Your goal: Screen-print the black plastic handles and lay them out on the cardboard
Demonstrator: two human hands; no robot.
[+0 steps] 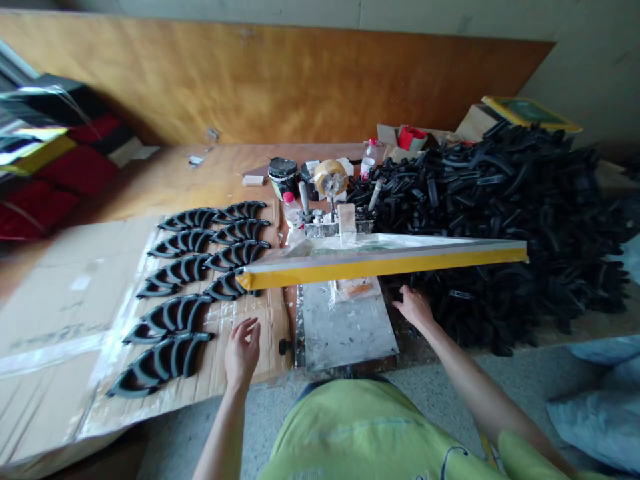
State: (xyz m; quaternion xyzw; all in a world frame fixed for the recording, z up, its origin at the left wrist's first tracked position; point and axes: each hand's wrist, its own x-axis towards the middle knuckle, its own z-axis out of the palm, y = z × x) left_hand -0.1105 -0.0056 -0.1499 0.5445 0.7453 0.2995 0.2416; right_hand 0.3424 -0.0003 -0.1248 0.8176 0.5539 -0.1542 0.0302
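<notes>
My left hand [243, 353] hovers over the cardboard sheet [260, 313], its fingers loosely bent and apart, with nothing seen in them. To its left, curved black plastic handles [173, 313] lie in overlapping rows on the cardboard. My right hand [414, 308] is at the near left edge of a big heap of black plastic parts [480, 193]; thumb and fingers are spread, and no part shows between them. Between the hands is a grey base plate [345, 327] with a small orange-brown piece on it. A yellow-edged screen frame [385, 265] is tilted up above the plate.
Behind the frame stand a clamp mechanism [330, 223], a roll of tape [331, 177], a dark paint tub [283, 176] and bottles with red caps [369, 160]. Red and black boxes [65, 153] are stacked at the far left. A wooden board [250, 80] backs the table.
</notes>
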